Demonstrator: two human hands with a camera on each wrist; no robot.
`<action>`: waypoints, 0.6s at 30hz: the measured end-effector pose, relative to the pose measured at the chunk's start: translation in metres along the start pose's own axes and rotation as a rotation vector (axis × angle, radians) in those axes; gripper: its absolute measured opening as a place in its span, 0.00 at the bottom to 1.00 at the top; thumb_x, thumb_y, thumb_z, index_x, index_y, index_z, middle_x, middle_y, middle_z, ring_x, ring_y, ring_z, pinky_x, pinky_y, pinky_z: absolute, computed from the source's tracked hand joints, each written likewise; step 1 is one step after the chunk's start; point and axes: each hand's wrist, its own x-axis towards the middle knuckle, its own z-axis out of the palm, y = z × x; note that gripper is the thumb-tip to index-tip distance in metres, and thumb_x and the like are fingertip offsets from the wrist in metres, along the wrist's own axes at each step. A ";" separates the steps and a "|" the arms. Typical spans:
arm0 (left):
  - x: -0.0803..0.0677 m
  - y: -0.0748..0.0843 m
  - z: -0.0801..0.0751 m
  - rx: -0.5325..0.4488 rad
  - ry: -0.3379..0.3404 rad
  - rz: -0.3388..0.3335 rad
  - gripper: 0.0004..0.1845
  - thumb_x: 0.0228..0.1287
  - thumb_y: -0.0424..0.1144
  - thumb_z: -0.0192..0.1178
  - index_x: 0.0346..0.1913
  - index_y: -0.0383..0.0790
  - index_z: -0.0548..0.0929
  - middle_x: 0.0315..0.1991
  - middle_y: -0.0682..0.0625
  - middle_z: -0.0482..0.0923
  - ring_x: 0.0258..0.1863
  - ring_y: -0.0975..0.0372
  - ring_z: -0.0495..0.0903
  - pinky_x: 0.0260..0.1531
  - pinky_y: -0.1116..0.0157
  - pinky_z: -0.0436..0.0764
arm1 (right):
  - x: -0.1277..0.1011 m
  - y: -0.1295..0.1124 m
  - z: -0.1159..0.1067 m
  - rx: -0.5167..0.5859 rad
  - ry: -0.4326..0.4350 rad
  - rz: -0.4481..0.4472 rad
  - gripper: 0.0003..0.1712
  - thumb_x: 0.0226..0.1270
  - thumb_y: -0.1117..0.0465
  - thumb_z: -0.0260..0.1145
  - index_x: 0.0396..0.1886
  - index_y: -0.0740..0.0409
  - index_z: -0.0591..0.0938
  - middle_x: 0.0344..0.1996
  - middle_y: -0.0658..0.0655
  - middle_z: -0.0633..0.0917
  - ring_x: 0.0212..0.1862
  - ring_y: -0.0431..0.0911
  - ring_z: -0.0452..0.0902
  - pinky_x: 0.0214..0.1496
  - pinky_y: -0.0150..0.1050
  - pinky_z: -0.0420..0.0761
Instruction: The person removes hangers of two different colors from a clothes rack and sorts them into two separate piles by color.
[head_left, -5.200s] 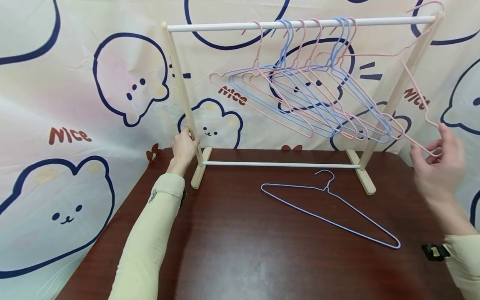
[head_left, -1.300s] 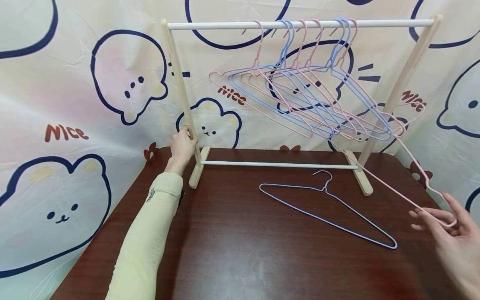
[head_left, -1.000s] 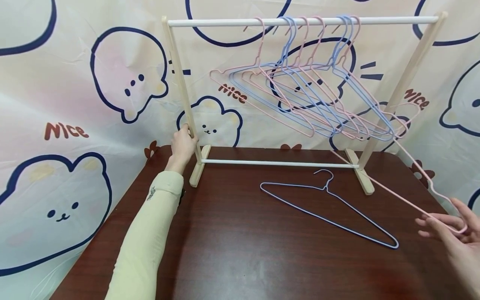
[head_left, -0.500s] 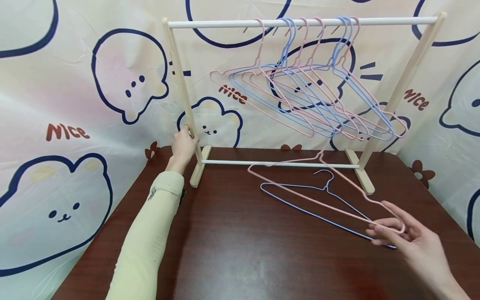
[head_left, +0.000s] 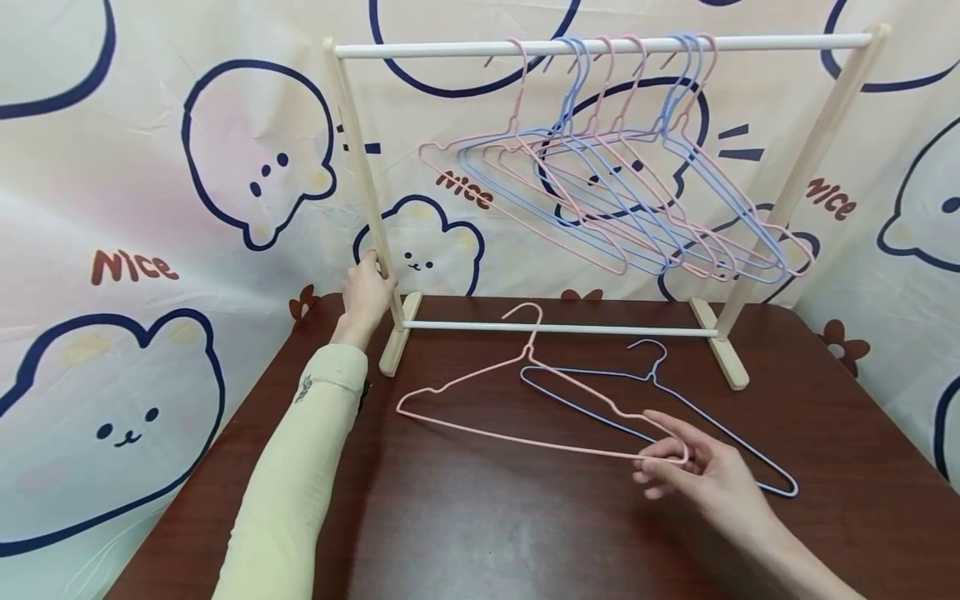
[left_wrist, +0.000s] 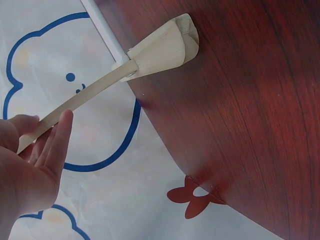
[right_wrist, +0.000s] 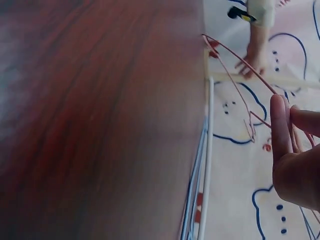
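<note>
Pinching the pink hanger (head_left: 525, 392) by its right corner, your right hand (head_left: 701, 475) holds it above the table (head_left: 465, 533); it overlaps the blue hanger (head_left: 720, 433). Your left hand (head_left: 365, 293) grips the rack's left post (head_left: 360, 167).

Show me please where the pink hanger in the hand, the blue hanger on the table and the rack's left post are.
pink hanger (head_left: 525, 440), head view, bottom wire.
blue hanger (head_left: 723, 427), head view, right sloping wire.
left post (head_left: 358, 158), head view, mid shaft.

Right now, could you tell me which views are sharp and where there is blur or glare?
Head view: sharp, evenly lit, mild glare on the table, edges bowed. Left wrist view: crisp. Right wrist view: soft; the near tabletop is blurred, and the pink hanger is thin but readable.
</note>
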 end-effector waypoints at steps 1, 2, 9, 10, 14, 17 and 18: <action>0.000 0.000 0.000 -0.001 -0.001 -0.001 0.16 0.71 0.36 0.54 0.58 0.34 0.73 0.48 0.33 0.82 0.43 0.41 0.85 0.40 0.47 0.84 | 0.003 0.001 0.003 -0.022 -0.007 0.003 0.32 0.69 0.74 0.61 0.72 0.67 0.65 0.37 0.50 0.89 0.36 0.45 0.89 0.32 0.49 0.87; 0.000 0.001 0.000 0.000 -0.001 -0.002 0.16 0.71 0.36 0.54 0.58 0.34 0.73 0.48 0.33 0.82 0.42 0.41 0.85 0.40 0.47 0.84 | 0.005 0.002 0.006 -0.049 -0.010 0.010 0.32 0.68 0.73 0.62 0.71 0.67 0.65 0.37 0.49 0.89 0.36 0.45 0.88 0.31 0.49 0.87; -0.001 0.002 -0.001 0.001 -0.002 0.005 0.17 0.71 0.36 0.54 0.58 0.34 0.73 0.47 0.32 0.82 0.42 0.41 0.84 0.40 0.48 0.84 | 0.022 0.004 0.021 -0.197 -0.026 0.123 0.32 0.65 0.67 0.68 0.68 0.60 0.69 0.34 0.62 0.87 0.31 0.46 0.85 0.25 0.45 0.86; -0.001 0.001 -0.001 0.001 -0.001 0.006 0.17 0.71 0.36 0.54 0.58 0.34 0.73 0.47 0.32 0.82 0.42 0.41 0.84 0.40 0.48 0.84 | 0.025 0.004 0.022 -0.210 -0.034 0.135 0.32 0.64 0.66 0.69 0.68 0.59 0.70 0.33 0.63 0.87 0.30 0.46 0.84 0.23 0.44 0.85; -0.001 0.000 -0.001 0.001 0.000 0.008 0.17 0.71 0.36 0.53 0.58 0.34 0.73 0.48 0.32 0.82 0.42 0.41 0.84 0.40 0.48 0.84 | 0.032 0.007 0.027 -0.276 -0.067 0.177 0.33 0.63 0.63 0.71 0.66 0.57 0.70 0.32 0.60 0.86 0.28 0.45 0.81 0.19 0.42 0.82; 0.000 -0.001 -0.001 -0.001 -0.001 0.008 0.16 0.71 0.36 0.54 0.58 0.34 0.73 0.48 0.32 0.82 0.42 0.40 0.84 0.40 0.47 0.84 | 0.039 0.010 0.030 -0.347 -0.094 0.206 0.32 0.63 0.60 0.71 0.66 0.55 0.71 0.32 0.55 0.85 0.26 0.42 0.78 0.17 0.40 0.79; 0.000 -0.001 -0.001 0.000 0.000 0.008 0.16 0.71 0.36 0.54 0.58 0.34 0.73 0.48 0.32 0.82 0.42 0.40 0.84 0.40 0.47 0.84 | 0.041 0.012 0.031 -0.371 -0.104 0.212 0.31 0.64 0.59 0.71 0.65 0.54 0.71 0.32 0.54 0.85 0.25 0.42 0.77 0.16 0.39 0.78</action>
